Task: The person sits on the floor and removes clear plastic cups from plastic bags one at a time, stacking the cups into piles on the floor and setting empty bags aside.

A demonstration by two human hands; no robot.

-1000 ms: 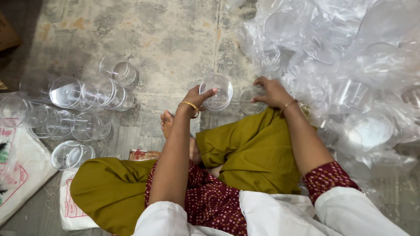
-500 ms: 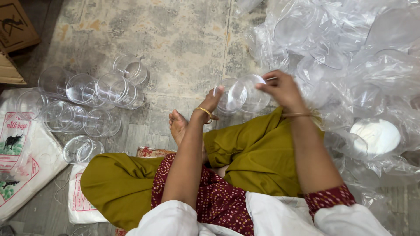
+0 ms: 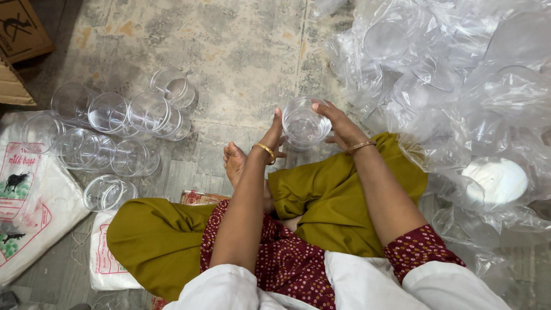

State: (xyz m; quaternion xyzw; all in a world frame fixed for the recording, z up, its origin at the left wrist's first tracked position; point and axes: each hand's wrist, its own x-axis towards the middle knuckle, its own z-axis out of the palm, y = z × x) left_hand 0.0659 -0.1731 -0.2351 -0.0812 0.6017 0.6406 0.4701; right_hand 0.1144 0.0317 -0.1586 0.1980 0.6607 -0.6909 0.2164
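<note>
Hands had drawn closer together since half a second before, when each seemed to carry its own clear piece; now the left hand (image 3: pixel 274 133) and the right hand (image 3: pixel 338 123) met on a single clear plastic cup (image 3: pixel 303 123), raised above the person's crossed legs. The left hand's fingers were stretched nearly straight and pressed flat against the cup's left side, while the right hand's fingers curled over its rim and right side. A gold bangle (image 3: pixel 265 150) sat on the left wrist, another on the right.

The cup looked empty, its mouth turned toward the camera. To the left, a cluster of empty clear cups (image 3: pixel 117 129) lay on their sides on the floor, several nested into short stacks. To the right, a heap of crumpled clear plastic bags (image 3: pixel 459 86) held more transparent cups, and a round white lid (image 3: pixel 496 181) showed through the film.

The floor (image 3: pixel 229 51) was worn, mottled stone. A printed white sack (image 3: pixel 31 195) lay at the left edge, a cardboard box (image 3: pixel 20 28) stood in the upper left corner, and the person's bare foot (image 3: pixel 234 163) rested just below the held cup
</note>
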